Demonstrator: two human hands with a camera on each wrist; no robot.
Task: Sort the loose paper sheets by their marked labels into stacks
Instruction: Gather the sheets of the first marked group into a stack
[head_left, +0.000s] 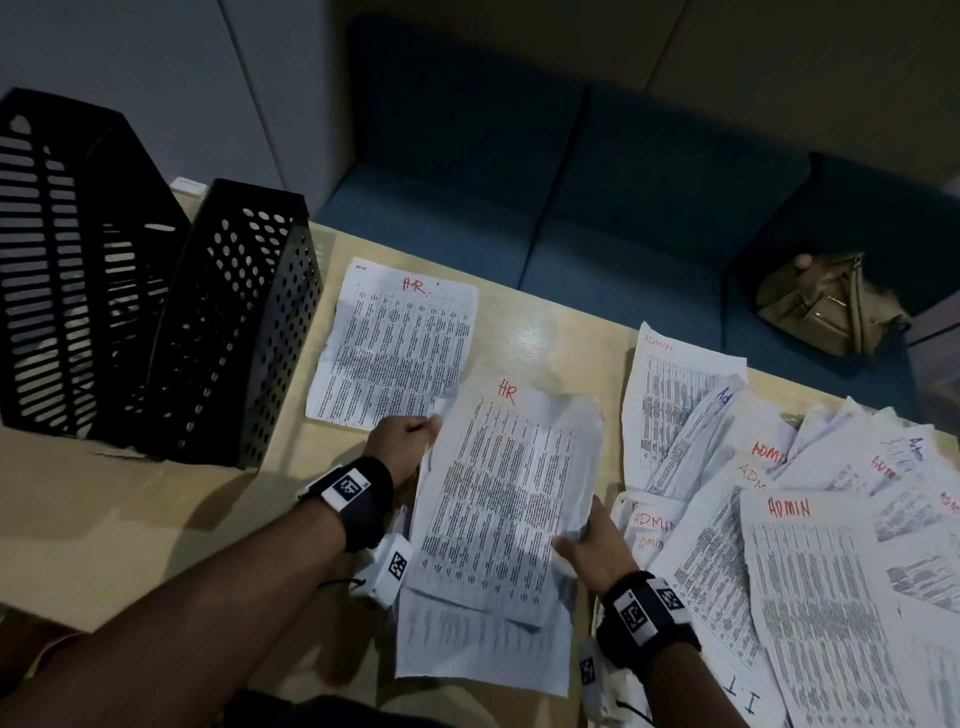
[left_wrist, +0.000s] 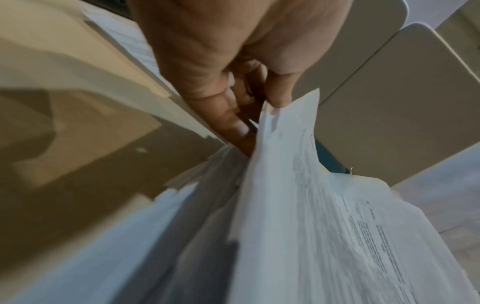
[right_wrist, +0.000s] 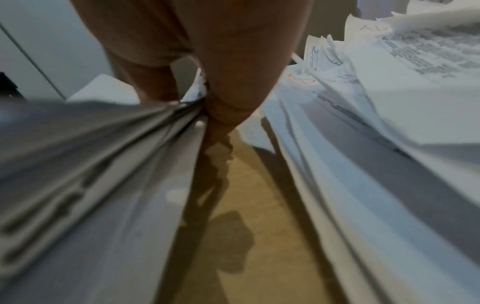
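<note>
My left hand (head_left: 402, 441) pinches the upper left edge of the HR bundle (head_left: 498, 499), thumb on top and fingers (left_wrist: 233, 123) underneath. My right hand (head_left: 597, 540) grips the lower right edge of the same bundle, and the paper is bunched there between thumb and fingers. Both forearms reach forward over the table (head_left: 130, 519), wrists low, and the bundle sits just above the wood.

Around it: one HR sheet (head_left: 395, 343) lies flat just behind my left hand, its near corner under the bundle's top. To the right is the loose ADMIN pile (head_left: 789, 519), fanned and not squared, very near my right hand.

I think the risk is the bundle itself. It holds several sheets and the lower ones stick out at the bottom, so they may slip out when I carry it. Also my right wrist may drag the nearest ADMIN sheets and mix the labels.
</note>
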